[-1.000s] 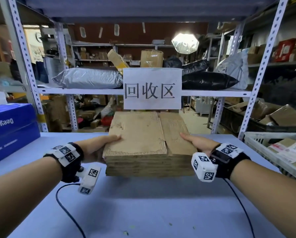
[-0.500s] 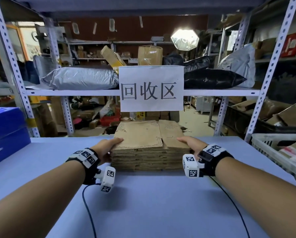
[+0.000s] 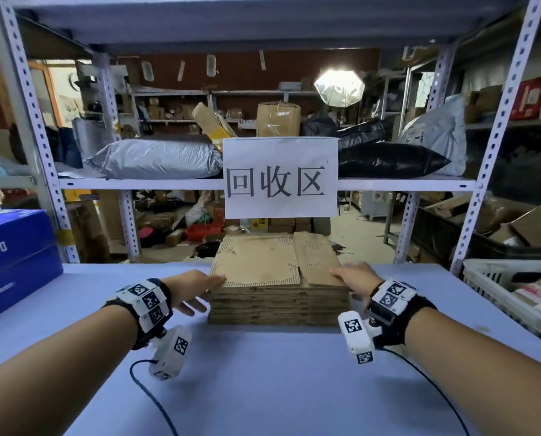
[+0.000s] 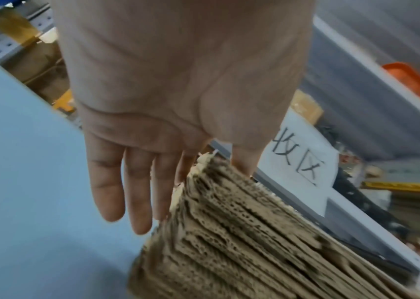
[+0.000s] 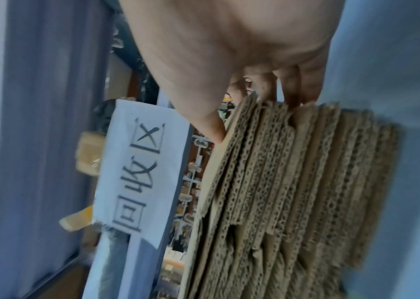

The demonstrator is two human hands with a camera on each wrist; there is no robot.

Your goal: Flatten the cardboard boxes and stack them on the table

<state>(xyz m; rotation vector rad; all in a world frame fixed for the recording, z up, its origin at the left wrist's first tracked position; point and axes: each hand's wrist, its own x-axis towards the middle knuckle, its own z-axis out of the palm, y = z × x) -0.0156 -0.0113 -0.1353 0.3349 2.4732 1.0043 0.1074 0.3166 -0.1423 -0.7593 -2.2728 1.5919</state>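
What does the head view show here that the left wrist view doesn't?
Only the head view shows the right hand at the stack's right side, the blue box and the white crate. Only the left wrist view shows the left hand from the palm side, fingers straight along the stack's edge. Both show the cardboard stack on the table and the paper sign.

The stack (image 3: 278, 305) of flattened brown boxes lies flat on my pale blue worktop (image 3: 263, 372), square to me, toward its far edge. Its near side shows many corrugated layers with ragged, fluted edges. The top sheet (image 3: 259, 262) is worn and torn, its paper skin peeled along the edges, with a seam running front to back right of centre.
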